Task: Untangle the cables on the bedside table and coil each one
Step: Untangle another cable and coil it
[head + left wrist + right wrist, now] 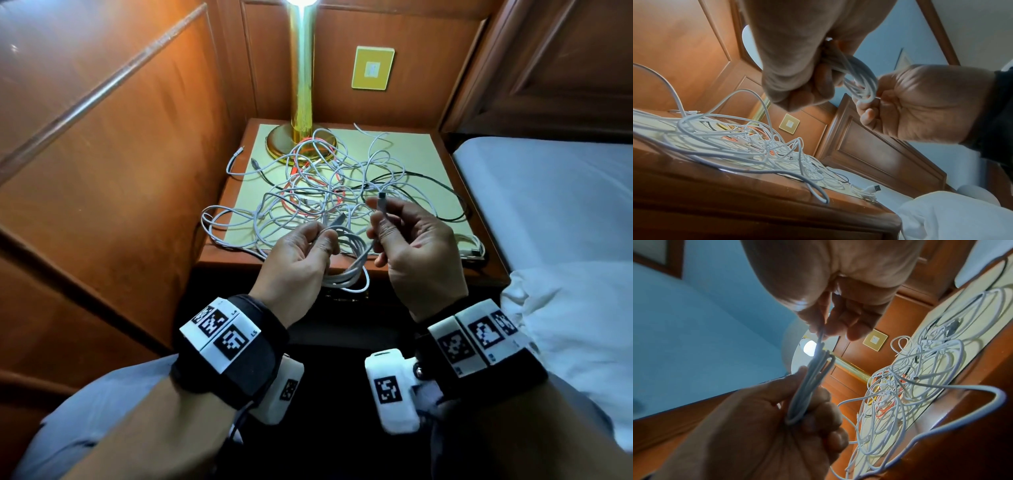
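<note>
Cables [329, 178] tangled on bedside table [239, 255]; both hands pinching white coil [346, 270], plug [381, 202] head-view only.

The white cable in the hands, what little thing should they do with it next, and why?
Probably wrap the free plug end around the white coil to bind it. The left hand already grips the gathered loops, and the right hand pinches only a short tail, so little seems left to wind. The tangle on the bedside table waits.
</note>
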Motion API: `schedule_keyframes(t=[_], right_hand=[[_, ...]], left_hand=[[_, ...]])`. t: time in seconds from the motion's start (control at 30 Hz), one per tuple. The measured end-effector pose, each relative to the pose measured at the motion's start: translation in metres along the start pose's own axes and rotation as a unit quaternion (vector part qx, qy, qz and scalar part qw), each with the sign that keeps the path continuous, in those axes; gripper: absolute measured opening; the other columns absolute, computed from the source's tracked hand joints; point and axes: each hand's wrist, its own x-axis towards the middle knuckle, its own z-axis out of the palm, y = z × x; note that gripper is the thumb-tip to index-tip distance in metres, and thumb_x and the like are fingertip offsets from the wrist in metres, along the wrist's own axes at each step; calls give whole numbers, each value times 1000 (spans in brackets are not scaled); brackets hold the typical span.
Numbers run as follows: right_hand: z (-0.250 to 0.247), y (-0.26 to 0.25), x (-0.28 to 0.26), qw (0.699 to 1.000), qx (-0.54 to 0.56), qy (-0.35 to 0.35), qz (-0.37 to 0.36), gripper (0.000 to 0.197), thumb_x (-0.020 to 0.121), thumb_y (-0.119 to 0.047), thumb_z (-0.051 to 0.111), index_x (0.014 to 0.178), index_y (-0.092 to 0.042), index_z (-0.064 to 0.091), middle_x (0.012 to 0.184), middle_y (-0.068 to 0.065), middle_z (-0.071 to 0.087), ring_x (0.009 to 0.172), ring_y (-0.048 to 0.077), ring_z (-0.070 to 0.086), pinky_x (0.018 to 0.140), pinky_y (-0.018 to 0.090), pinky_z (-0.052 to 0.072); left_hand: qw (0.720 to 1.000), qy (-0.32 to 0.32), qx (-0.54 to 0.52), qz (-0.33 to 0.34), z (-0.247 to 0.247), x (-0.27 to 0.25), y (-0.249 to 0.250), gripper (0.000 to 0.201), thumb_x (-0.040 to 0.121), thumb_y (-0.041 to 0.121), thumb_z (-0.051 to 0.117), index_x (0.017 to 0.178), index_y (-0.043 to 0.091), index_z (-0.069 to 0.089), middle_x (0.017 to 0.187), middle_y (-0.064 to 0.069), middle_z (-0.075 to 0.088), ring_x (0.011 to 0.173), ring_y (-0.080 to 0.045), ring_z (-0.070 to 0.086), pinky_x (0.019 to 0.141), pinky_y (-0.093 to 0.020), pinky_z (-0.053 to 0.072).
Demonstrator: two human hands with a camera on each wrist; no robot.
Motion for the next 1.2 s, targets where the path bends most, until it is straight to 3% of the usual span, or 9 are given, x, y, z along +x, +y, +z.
schedule_keyframes(t=[0.23, 0.43, 0.6, 0.73, 0.83, 0.93, 1.03, 1.13, 1.2], right_hand=[[-3, 3, 4, 997, 10, -45, 70, 25, 95, -14, 65, 121, -12, 69, 66, -4, 61, 47, 6, 52, 48, 23, 48], [-9, -1, 6, 992, 45, -35, 113, 21, 86, -12, 76, 100, -4, 63, 68, 3, 70, 48, 11, 56, 47, 27, 52], [-9, -3, 3, 993, 15, -78, 91, 11, 89, -16, 74, 90, -6, 77, 73, 14, 73, 51, 13, 56, 47, 23, 49], [-5, 3, 1, 985, -9, -143, 95, 21, 86, -26, 77, 103, -13, 77, 87, 6, 78, 70, 11, 71, 65, 25, 55], [-3, 9, 2, 980, -32, -174, 94, 35, 76, -21, 85, 108, -11, 74, 95, 5, 78, 92, 26, 75, 88, 42, 59], [-2, 8, 2, 978, -49, -181, 89, 18, 86, -4, 74, 103, -9, 73, 91, 6, 78, 84, 18, 74, 83, 34, 60], [-1, 5, 1, 982, -70, -161, 72, 11, 92, -11, 70, 96, -21, 70, 87, 7, 76, 77, 16, 72, 75, 31, 59], [2, 5, 1, 986, -51, -144, 73, 7, 96, -14, 65, 97, -20, 69, 91, 14, 75, 74, 17, 69, 77, 37, 58], [4, 6, 1, 985, -35, -151, 74, 8, 97, -14, 63, 97, -19, 69, 92, 14, 74, 78, 15, 67, 80, 36, 57]], left_hand=[[999, -12, 6, 35, 0, -6, 0, 24, 97, 30, 50, 78, 16, 56, 61, 13, 47, 57, -5, 41, 57, -18, 36], [997, -45, -11, 66, 3, -10, 0, 31, 98, 28, 50, 82, 2, 55, 69, -1, 47, 65, -12, 43, 63, -26, 37], [998, -13, 26, 57, 2, -8, -6, 28, 98, 33, 46, 79, 14, 54, 68, 9, 49, 64, -10, 44, 65, -29, 37], [998, 26, 48, 35, 0, -7, -13, 28, 97, 44, 45, 78, 25, 52, 68, 13, 50, 65, -10, 45, 67, -40, 41], [996, 24, 63, 56, 0, -8, -14, 25, 98, 38, 44, 85, 19, 54, 74, 8, 57, 69, -12, 52, 71, -46, 45], [992, 13, 97, 80, 1, -11, -11, 22, 98, 33, 45, 91, 14, 53, 76, 9, 58, 68, -7, 53, 67, -36, 47], [995, 24, 54, 81, 2, -9, -11, 10, 100, 26, 51, 96, 17, 51, 78, 13, 61, 69, -1, 56, 69, -22, 46], [996, 41, 19, 71, 0, -7, -11, 31, 94, 46, 56, 112, 21, 50, 97, -11, 69, 86, -32, 66, 81, -52, 53], [997, 47, 5, 68, -2, -6, -11, 33, 89, 53, 58, 112, 30, 52, 99, -14, 70, 84, -35, 67, 80, -56, 54]])
